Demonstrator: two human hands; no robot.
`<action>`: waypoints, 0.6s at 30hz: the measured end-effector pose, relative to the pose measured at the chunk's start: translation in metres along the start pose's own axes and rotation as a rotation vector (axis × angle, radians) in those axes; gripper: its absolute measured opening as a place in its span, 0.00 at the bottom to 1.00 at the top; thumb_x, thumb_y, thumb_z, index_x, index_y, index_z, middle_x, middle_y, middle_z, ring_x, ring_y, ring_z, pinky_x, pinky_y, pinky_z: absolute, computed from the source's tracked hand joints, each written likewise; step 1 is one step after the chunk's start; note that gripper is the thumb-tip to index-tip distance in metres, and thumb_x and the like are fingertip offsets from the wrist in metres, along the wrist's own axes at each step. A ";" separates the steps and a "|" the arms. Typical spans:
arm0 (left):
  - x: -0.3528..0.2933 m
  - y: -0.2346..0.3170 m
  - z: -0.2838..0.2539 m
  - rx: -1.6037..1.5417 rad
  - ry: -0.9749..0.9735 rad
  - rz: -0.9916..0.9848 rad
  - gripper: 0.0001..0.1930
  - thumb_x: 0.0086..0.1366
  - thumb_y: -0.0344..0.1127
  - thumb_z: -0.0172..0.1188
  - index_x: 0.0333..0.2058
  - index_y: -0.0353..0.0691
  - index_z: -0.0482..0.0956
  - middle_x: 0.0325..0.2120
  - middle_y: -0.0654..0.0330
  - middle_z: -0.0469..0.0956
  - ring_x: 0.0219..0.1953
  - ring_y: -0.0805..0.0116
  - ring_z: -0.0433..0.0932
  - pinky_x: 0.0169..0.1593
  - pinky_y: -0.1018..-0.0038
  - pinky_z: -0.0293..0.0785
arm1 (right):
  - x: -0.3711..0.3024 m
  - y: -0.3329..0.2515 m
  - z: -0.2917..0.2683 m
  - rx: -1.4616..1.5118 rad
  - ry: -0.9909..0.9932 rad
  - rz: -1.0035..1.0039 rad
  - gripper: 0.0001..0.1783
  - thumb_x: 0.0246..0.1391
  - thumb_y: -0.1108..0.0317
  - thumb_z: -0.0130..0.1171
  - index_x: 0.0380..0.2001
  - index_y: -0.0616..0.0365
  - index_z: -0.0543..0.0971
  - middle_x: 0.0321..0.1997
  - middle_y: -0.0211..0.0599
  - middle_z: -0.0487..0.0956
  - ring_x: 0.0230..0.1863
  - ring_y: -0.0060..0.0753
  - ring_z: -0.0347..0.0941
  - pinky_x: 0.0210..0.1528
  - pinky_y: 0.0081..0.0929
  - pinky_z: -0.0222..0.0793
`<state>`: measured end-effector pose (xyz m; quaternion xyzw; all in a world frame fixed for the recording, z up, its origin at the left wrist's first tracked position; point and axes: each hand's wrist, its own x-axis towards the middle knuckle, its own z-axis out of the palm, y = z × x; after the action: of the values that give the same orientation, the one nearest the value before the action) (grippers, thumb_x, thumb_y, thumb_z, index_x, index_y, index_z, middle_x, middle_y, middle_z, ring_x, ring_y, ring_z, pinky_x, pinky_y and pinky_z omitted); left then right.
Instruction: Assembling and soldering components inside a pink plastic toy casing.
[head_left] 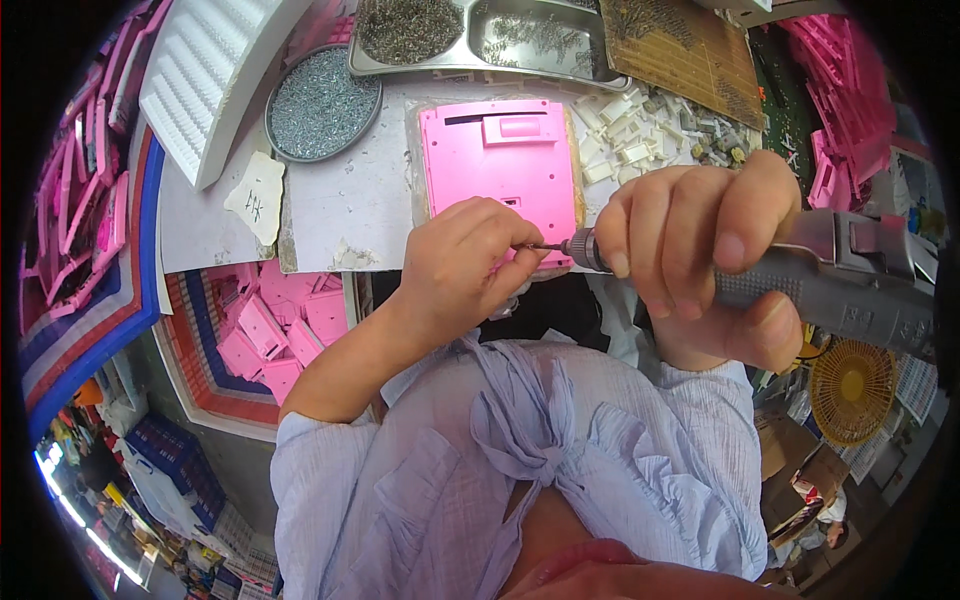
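Observation:
My right hand (700,240) is wrapped around a grey electric screwdriver (840,290), held nearly level with its bit pointing left. My left hand (465,255) is closed in a pinch right at the tip of the bit. Whatever lies between those fingertips is too small to make out. Both hands are over the near edge of a flat pink plastic housing (500,175), which has a raised rectangular part and a dark slot at its far end. The left hand covers the housing's near left corner.
Beyond the housing stands a metal tray (480,62) of small metal parts. A round dish (325,105) of screws sits left, near a white ribbed foam piece (205,80). White plastic parts (625,130) lie right, beside a brown board (690,50). Pink parts (275,335) fill a bin below.

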<state>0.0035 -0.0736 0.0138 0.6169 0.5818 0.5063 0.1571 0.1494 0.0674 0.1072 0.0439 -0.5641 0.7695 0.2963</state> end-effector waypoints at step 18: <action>0.000 -0.015 -0.015 0.195 -0.116 -0.031 0.12 0.60 0.31 0.68 0.23 0.38 0.72 0.20 0.56 0.69 0.23 0.54 0.71 0.28 0.62 0.66 | -0.065 0.021 -0.018 0.056 0.086 0.076 0.14 0.58 0.66 0.64 0.41 0.57 0.70 0.24 0.30 0.70 0.25 0.25 0.65 0.34 0.30 0.66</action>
<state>-0.0164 -0.0757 0.0084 0.6485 0.6277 0.4082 0.1374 0.1969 0.0535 0.0572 -0.0024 -0.5303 0.7967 0.2898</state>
